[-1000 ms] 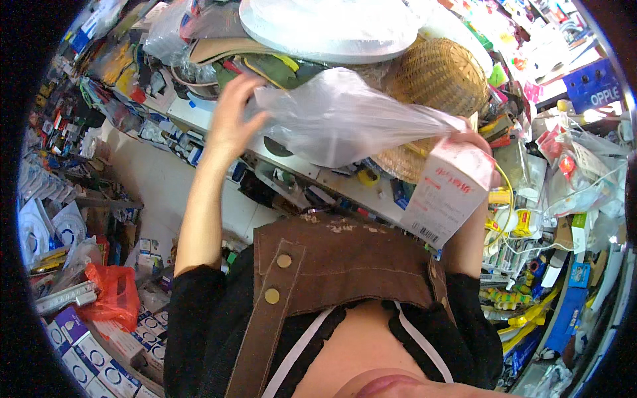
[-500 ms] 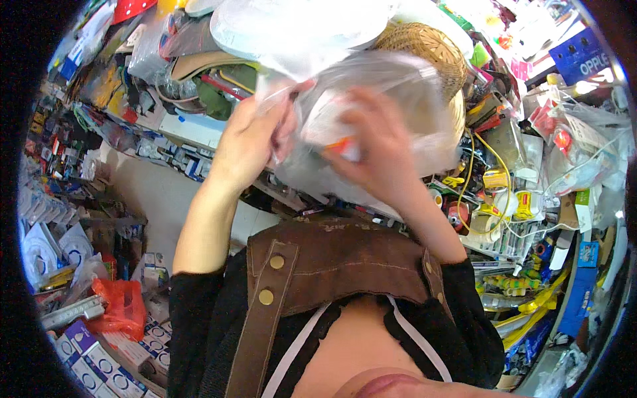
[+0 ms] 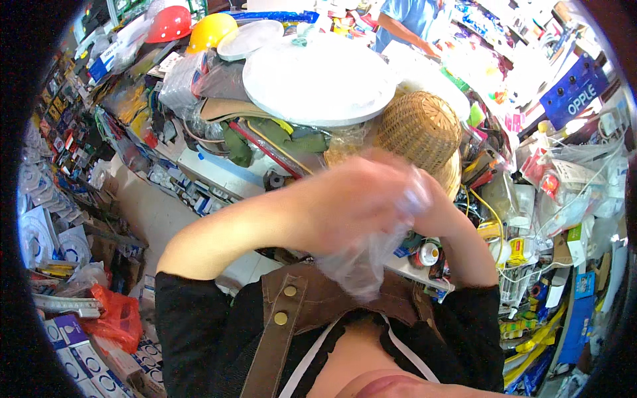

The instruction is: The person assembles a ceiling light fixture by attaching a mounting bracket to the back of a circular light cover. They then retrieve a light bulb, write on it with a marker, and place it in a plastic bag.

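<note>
In front of my chest, my left hand [image 3: 358, 202] is smeared by motion and crosses over toward the right, its fingers curled around crumpled plastic. Below its palm hangs the loose part of a clear plastic bag [image 3: 361, 268]. My right hand [image 3: 428, 209] meets it from the other side, beside a shiny whitish bit of the plastic; its fingers are mostly hidden behind the left hand. What the bag holds cannot be made out. Just beyond the hands sits a woven straw hat [image 3: 421, 129], and a large white round lid [image 3: 318, 79] lies left of it.
Crowded goods surround me: a red hard hat [image 3: 169, 25], a yellow hard hat [image 3: 212, 32], hanging packages at right with a yellow cord [image 3: 494, 212], and boxes at lower left by a red plastic bag [image 3: 116, 318]. Another person in a blue shirt [image 3: 408, 23] stands across the counter.
My hands have come together, the left one swinging right across the other. The spread-out plastic bag is now bunched and hangs lower. The view has tilted up, showing the hard hats and another person.
</note>
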`<action>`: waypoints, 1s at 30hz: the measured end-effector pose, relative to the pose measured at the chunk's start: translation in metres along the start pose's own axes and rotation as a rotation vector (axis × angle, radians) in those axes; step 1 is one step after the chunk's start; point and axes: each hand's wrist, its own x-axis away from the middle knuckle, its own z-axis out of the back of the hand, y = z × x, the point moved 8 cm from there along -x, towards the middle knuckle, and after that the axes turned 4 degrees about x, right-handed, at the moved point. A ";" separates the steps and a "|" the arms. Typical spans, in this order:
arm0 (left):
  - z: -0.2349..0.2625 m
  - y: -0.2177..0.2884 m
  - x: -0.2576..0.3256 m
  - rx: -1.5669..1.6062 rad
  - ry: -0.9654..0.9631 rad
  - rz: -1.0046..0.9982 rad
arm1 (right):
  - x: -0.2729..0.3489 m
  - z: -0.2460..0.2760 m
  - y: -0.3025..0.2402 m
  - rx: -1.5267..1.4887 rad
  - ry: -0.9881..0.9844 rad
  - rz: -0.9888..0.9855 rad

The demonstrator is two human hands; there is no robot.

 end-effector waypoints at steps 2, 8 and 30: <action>0.003 0.021 -0.019 -0.037 -0.150 -0.213 | -0.009 0.027 -0.022 0.307 0.059 0.139; 0.256 -0.179 -0.035 -0.899 0.581 0.342 | -0.019 0.196 -0.099 0.749 0.730 -0.218; 0.146 -0.170 0.131 0.285 1.015 0.450 | -0.160 0.552 0.131 -0.239 1.142 0.235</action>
